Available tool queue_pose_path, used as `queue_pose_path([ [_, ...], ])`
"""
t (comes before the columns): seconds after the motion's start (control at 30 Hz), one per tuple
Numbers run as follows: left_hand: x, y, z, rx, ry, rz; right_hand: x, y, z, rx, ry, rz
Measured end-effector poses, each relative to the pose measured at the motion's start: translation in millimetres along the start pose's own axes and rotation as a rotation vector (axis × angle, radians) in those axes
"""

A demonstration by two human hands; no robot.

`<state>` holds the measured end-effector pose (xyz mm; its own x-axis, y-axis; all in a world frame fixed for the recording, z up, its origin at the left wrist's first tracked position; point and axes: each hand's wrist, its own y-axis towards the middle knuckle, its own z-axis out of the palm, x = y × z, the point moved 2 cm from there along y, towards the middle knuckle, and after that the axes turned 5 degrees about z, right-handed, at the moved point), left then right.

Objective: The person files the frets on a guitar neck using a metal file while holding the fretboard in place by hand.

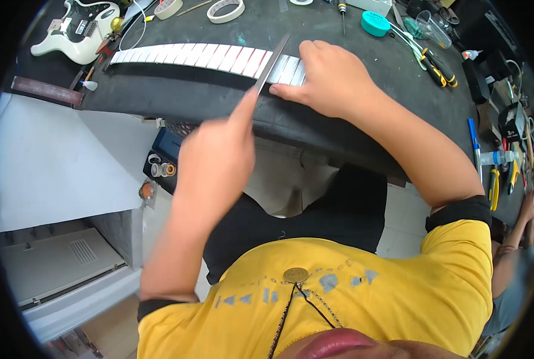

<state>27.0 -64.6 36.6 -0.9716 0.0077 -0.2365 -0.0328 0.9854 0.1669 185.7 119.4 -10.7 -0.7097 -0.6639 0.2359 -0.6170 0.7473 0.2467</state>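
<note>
A guitar neck (186,55) lies across the near edge of the bench, its fingerboard covered in white strips with thin fret lines between them, some reddish. My left hand (219,152), slightly blurred, is closed with the index finger stretched along a narrow metal file (273,63). The file slants across the strips near the neck's right part; its gripped end is hidden in my hand. At the neck's right end, my right hand (333,78) is wrapped over it, thumb on the near side and fingers on the far side.
A white electric guitar body (102,27) lies at the far left, near a masking tape roll (226,11). A screwdriver (342,15), a teal round container (375,23) and yellow-black pliers (439,67) lie to the right. Another person's hand (527,208) shows at the right edge.
</note>
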Motion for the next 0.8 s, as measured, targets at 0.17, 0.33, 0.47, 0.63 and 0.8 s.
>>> queue_pose_path([
  [0.17, 4, 70, 16, 0.02, 0.014, 0.041, 0, -2, -2, 0.043, -0.005, 0.028],
  [0.33, 9, -83, 22, -0.066, -0.036, 0.028, 0, -2, -4, 0.039, 0.009, 0.019],
  [0.47, 3, -69, 12, -0.043, -0.012, 0.013, 4, -4, 0, 0.029, 0.014, 0.001],
  [0.63, 15, 81, 17, 0.005, -0.003, 0.118, 3, -4, -6, 0.041, 0.02, 0.03],
  [0.8, 10, -9, 6, -0.008, -0.041, 0.061, 2, -3, -7, 0.048, 0.047, 0.018],
])
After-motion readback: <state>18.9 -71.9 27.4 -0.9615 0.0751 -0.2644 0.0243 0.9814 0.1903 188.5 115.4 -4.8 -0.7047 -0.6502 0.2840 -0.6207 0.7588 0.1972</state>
